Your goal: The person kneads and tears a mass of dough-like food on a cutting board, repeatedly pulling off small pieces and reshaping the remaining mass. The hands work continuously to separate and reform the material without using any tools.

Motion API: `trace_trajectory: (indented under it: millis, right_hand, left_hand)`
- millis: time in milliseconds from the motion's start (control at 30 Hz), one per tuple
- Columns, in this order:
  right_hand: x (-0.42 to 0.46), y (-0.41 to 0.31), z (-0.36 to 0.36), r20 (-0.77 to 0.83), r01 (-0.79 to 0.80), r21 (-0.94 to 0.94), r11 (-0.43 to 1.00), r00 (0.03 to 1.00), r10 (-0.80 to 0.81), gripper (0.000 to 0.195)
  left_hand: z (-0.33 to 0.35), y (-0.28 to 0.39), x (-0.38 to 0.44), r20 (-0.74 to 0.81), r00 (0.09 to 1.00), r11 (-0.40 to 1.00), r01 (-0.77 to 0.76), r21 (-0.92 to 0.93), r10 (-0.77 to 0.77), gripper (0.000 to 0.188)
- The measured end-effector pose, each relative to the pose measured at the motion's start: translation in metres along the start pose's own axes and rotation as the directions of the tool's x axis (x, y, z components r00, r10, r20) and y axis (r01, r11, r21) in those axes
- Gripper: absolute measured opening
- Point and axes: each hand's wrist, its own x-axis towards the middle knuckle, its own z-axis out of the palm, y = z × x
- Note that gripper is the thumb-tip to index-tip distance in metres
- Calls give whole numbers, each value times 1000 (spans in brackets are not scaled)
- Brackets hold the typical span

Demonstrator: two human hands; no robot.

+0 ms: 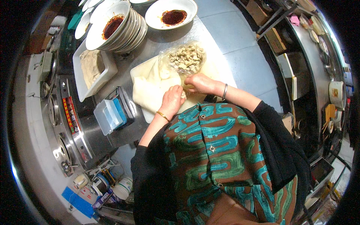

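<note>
My left hand (172, 99) rests over the near edge of a pale, folded sheet (152, 87), which could be cloth or dough. By its fingertips a small lumpy, light-coloured piece (183, 95) shows, partly covered by the hand. Just to the right, my right hand (201, 84) has its fingers curled in towards the left one; whether anything is between them is hidden. Beyond both hands lies a clear plastic bag (187, 59) full of pale chopped bits. Bag and sheet lie on a white board (222, 70).
Beyond the board, a white bowl (171, 14) and a tall stack of bowls (123, 31) hold dark red sauce. Left of them is a white tub (108, 66) with a beige mass (91, 67). A clear plastic box (108, 115) sits by a scale (126, 104). Shelving (298, 50) stands right.
</note>
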Motion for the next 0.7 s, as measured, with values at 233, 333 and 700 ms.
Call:
trace_trajectory:
  millis: [233, 333, 700]
  right_hand:
    - [3, 7, 14, -133, -152, 149, 977, 976, 172, 21]
    - [4, 8, 5, -20, -137, 493, 859, 985, 169, 31]
    - [12, -11, -27, -45, -150, 500, 853, 979, 199, 22]
  left_hand:
    - [6, -23, 3, -25, 941, 794, 271, -545, -338, 21]
    - [2, -26, 11, 36, 890, 239, 161, -957, -455, 21]
    - [-29, -3, 33, -73, 942, 371, 57, -927, -328, 29]
